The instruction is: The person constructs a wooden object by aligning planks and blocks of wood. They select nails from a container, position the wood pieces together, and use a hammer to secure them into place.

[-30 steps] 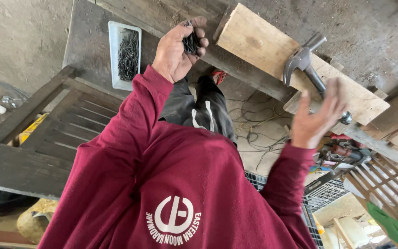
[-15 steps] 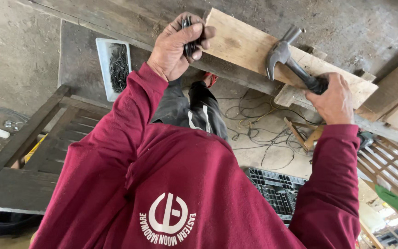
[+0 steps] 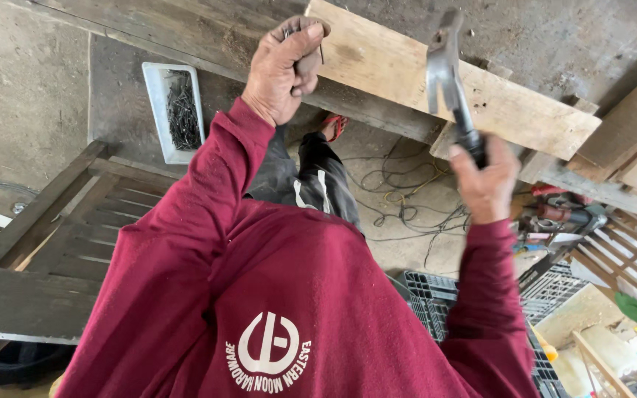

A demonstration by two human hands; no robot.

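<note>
My left hand (image 3: 283,70) is closed around several small dark nails and rests against the near end of a pale wooden plank (image 3: 532,114). That plank lies across a darker beam (image 3: 186,29). My right hand (image 3: 486,184) grips the black handle of a claw hammer (image 3: 447,70). The hammer is lifted off the plank, with its metal head pointing up and away from me. My dark red sleeves and chest fill the lower part of the view. My legs, in dark trousers (image 3: 318,177), show between the arms.
A white tray of dark nails (image 3: 175,110) sits on a dark board to the left. A slatted wooden frame (image 3: 53,243) lies at the lower left. Tangled wires (image 3: 399,199) cover the concrete floor. Power tools (image 3: 562,217), plastic crates (image 3: 436,298) and timber offcuts crowd the right.
My right hand, open beside the hammer a second ago, has closed on its handle and lifted it off the plank. My left hand with the nails has stayed at the plank's end.
</note>
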